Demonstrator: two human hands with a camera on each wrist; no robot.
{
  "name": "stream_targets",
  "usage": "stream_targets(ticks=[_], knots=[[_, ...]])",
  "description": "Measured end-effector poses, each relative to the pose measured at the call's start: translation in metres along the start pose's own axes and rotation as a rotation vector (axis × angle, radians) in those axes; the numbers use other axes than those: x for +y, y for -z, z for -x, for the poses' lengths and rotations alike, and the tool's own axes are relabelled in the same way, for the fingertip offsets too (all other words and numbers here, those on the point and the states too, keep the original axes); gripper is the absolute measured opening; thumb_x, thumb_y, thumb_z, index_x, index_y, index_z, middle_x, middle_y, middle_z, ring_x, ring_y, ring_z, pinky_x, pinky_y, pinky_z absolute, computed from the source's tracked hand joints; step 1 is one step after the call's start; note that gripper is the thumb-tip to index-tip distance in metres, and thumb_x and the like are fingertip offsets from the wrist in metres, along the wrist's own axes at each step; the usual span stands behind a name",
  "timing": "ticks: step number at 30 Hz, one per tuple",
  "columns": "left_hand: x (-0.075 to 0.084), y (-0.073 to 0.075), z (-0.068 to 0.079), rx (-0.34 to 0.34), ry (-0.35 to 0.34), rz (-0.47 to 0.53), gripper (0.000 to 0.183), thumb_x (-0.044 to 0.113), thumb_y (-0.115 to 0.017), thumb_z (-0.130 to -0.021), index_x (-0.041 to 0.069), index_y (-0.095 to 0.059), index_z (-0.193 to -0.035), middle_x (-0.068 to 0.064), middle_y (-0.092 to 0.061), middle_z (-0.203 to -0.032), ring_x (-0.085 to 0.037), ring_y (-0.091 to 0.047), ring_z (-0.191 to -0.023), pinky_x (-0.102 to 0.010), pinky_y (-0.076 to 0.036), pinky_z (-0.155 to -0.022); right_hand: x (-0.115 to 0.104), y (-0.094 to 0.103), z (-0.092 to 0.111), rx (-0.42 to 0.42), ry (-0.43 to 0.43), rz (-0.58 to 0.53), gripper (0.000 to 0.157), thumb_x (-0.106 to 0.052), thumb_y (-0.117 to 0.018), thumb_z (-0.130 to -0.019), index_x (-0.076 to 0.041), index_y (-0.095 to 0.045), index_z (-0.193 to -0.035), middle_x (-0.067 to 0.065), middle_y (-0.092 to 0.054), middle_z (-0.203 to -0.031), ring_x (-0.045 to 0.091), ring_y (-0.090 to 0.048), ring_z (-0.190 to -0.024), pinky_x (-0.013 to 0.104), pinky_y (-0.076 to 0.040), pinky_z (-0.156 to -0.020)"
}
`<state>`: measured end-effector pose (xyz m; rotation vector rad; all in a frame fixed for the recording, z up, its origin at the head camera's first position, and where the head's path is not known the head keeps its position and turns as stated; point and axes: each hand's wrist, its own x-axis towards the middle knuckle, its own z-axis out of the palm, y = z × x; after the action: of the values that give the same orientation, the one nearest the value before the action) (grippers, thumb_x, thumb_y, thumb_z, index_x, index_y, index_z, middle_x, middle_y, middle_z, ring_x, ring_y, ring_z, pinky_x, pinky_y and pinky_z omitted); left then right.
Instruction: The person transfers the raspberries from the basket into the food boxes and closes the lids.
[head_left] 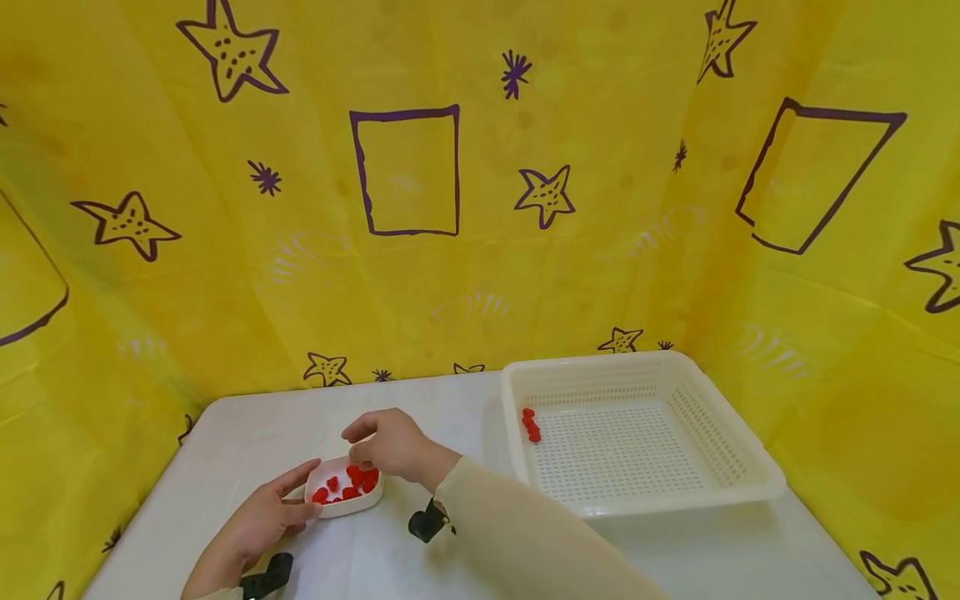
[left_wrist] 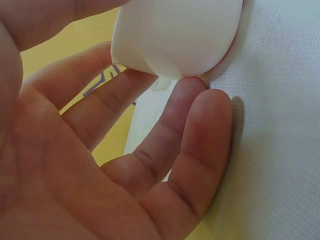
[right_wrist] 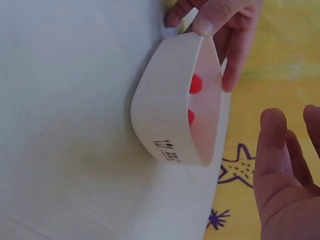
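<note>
A small white bowl with rounded corners stands at the left of the table, with several small red pieces inside. My left hand grips its left end, thumb on the near rim and fingers along the far side. In the left wrist view, fingertips lie at the underside of the bowl. Over the bowl's far right rim, my right hand hovers with fingers loosely bent. Between its thumb and fingers there is a gap in the right wrist view, and nothing shows there.
To the right stands a large white perforated basket. A short row of red pieces lies along its left wall inside. Yellow patterned cloth hangs behind and at both sides of the white table.
</note>
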<state>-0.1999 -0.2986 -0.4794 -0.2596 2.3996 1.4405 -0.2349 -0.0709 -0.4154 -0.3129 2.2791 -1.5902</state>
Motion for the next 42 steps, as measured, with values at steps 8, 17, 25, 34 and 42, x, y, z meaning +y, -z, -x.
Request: stream_targets(ticks=[8, 17, 25, 34, 42], knots=[[0.001, 0.000, -0.001, 0.004, 0.016, -0.020, 0.088, 0.021, -0.081, -0.084, 0.011, -0.033, -0.156, -0.027, -0.032, -0.153, -0.030, -0.056, -0.107, -0.040, -0.055, -0.084, 0.001, 0.031, -0.007, 0.023, 0.039, -0.146, 0.016, -0.003, -0.070, -0.091, -0.014, -0.073, -0.103, 0.000, -0.065, -0.092, 0.021, -0.067, -0.079, 0.032, -0.058, -0.072], [0.001, -0.003, -0.004, 0.011, 0.041, 0.003, 0.083, 0.016, -0.079, -0.086, 0.010, -0.034, -0.155, -0.027, -0.034, -0.151, -0.033, -0.055, -0.110, -0.040, -0.056, -0.083, -0.003, 0.163, 0.014, -0.109, 0.150, -0.248, 0.045, 0.000, -0.071, -0.091, -0.005, -0.061, -0.134, 0.011, -0.062, -0.126, 0.036, -0.065, -0.106, 0.042, -0.056, -0.084], [0.000, -0.003, -0.004, 0.008, 0.042, 0.001, 0.086, 0.016, -0.081, -0.084, 0.010, -0.033, -0.156, -0.028, -0.033, -0.151, -0.030, -0.058, -0.105, -0.040, -0.056, -0.082, 0.049, 0.265, 0.044, -0.094, 0.126, -0.074, 0.052, -0.002, -0.070, -0.092, -0.004, -0.055, -0.141, 0.020, -0.053, -0.140, 0.037, -0.060, -0.116, 0.044, -0.053, -0.089], [0.002, -0.002, -0.001, 0.014, 0.043, -0.003, 0.088, 0.019, -0.081, -0.083, 0.012, -0.033, -0.156, -0.027, -0.032, -0.152, -0.031, -0.057, -0.108, -0.039, -0.056, -0.083, 0.098, 0.286, 0.054, -0.207, 0.009, 0.148, 0.047, -0.009, -0.074, -0.090, -0.007, -0.062, -0.135, 0.017, -0.057, -0.137, 0.027, -0.063, -0.106, 0.041, -0.054, -0.088], [0.001, -0.003, -0.003, 0.009, 0.039, 0.000, 0.084, 0.014, -0.078, -0.086, 0.010, -0.033, -0.156, -0.028, -0.033, -0.151, -0.030, -0.057, -0.102, -0.039, -0.056, -0.081, 0.112, 0.274, 0.050, -0.257, -0.042, 0.210, 0.039, -0.005, -0.073, -0.088, -0.010, -0.069, -0.127, 0.011, -0.062, -0.129, 0.029, -0.064, -0.103, 0.044, -0.056, -0.084]])
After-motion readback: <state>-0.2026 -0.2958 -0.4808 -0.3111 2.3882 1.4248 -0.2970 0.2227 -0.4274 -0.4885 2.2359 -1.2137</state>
